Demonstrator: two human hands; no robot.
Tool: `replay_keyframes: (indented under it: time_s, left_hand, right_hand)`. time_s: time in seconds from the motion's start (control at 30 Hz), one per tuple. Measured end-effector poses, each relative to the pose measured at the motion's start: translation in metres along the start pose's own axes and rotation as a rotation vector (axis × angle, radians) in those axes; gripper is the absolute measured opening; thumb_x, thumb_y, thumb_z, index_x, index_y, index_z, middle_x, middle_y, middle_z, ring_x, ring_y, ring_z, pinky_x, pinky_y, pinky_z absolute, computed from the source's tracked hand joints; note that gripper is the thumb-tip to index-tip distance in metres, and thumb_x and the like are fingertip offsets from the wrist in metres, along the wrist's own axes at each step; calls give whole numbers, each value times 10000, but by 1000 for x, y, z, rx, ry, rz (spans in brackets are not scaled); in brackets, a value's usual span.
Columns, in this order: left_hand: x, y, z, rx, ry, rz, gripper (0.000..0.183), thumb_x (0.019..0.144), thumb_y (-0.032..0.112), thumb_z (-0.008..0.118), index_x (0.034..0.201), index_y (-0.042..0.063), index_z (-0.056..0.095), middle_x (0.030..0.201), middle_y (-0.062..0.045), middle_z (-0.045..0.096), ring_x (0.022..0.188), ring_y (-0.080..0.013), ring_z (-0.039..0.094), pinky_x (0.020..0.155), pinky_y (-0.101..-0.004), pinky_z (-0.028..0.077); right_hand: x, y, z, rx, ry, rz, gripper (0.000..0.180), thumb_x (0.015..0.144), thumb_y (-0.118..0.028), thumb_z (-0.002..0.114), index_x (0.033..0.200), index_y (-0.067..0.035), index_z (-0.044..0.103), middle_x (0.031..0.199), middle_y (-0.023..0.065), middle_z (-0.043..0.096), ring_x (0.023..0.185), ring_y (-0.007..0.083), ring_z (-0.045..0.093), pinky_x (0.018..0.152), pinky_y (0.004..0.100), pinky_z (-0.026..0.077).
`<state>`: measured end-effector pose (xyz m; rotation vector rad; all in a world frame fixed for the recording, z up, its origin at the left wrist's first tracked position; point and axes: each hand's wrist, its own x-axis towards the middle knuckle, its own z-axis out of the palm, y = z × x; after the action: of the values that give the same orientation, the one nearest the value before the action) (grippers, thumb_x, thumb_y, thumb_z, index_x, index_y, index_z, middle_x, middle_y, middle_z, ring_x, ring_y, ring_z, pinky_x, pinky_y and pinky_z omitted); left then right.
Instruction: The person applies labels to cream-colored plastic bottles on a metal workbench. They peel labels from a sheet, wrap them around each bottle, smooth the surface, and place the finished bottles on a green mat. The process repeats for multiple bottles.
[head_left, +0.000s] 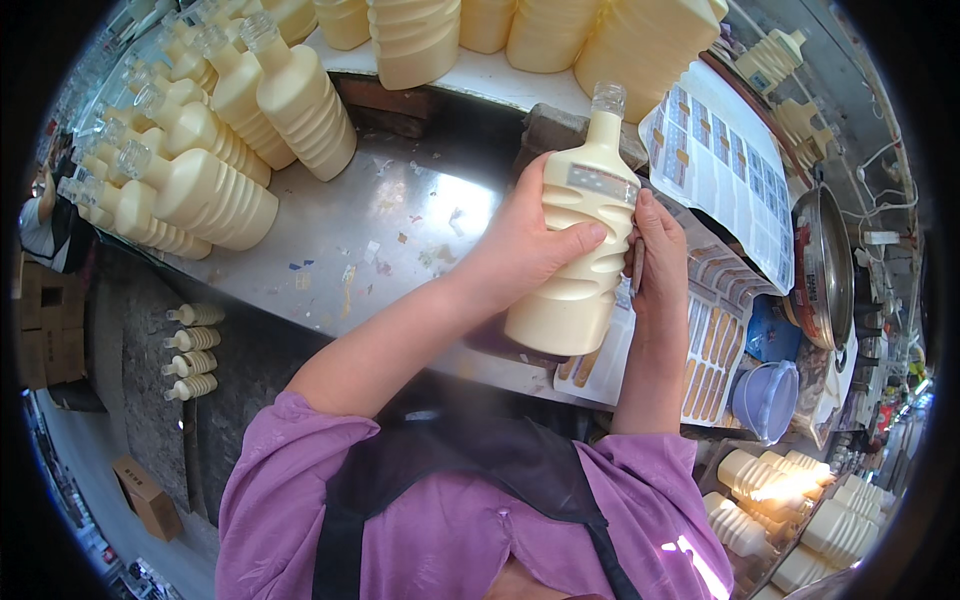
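Observation:
A cream-coloured bottle (574, 300) with ribbed sides and a clear threaded neck is tilted in front of me over the metal-topped table (420, 247). My left hand (551, 232) grips its body, the thumb lying across the ribs. A patterned strip (600, 182) wraps the bottle's shoulder. At the strip's right end are the fingertips of my right hand (654, 240), which also holds a small flat tool (638, 266) whose kind I cannot tell. Printed sticker sheets (720, 142) lie to the right, partly under my right forearm.
Similar bottles (217, 195) crowd the table's left end, and more stand on a white shelf (495, 79) at the back. To the right are a blue bucket (765, 401) and a metal pan (825, 266). Crated bottles (772, 487) sit lower right; a person (49, 225) is far left.

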<state>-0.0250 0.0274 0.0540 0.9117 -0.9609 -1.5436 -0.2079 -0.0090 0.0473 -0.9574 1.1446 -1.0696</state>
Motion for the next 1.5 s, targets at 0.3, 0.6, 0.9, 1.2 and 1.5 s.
replay_keyframes:
  time_s: [0.3,0.6,0.9,1.2,1.5]
  left_hand:
    - [2,-14,-3,115,50,46,827,889,81,719,1553,9,233,1391,-139,523,1279,-214,539,1094,-370,449]
    - [1,-3,2,26,-29,16,771,861,56,707,1518,16,307,1372,-133,540,1262,-221,550,1090,-367,451]
    - [17,-10,-14,-231,-47,-135,531,986,243,595,1449,33,442,1346,-129,593,1218,-234,599,1072,-381,469]
    - [26,-13,-13,-224,116,-178,484,1118,390,367,1357,12,551,1304,-124,646,1164,-218,641,1025,-385,515]
    - [23,-8,-8,-207,141,-160,441,1119,343,387,1334,3,567,1275,-117,657,1134,-201,651,998,-369,526]
  right_hand:
    - [1,2,-8,35,-53,31,523,1081,-480,463,1206,-14,663,661,-81,485,484,0,399,409,181,301]
    - [-10,0,-15,36,-46,-8,512,1091,-414,439,1369,-16,599,730,-64,524,523,16,410,446,178,322]
    - [-8,-17,2,41,-87,44,434,1072,-259,485,1428,-18,551,982,-15,665,655,25,452,571,206,369]
    - [-1,-12,2,-58,-82,-63,438,1043,-289,604,1359,13,613,1170,74,694,1027,102,623,893,248,496]
    - [7,-1,2,-36,-81,-106,418,1044,-273,615,1341,21,625,1170,73,701,1031,95,634,895,242,516]
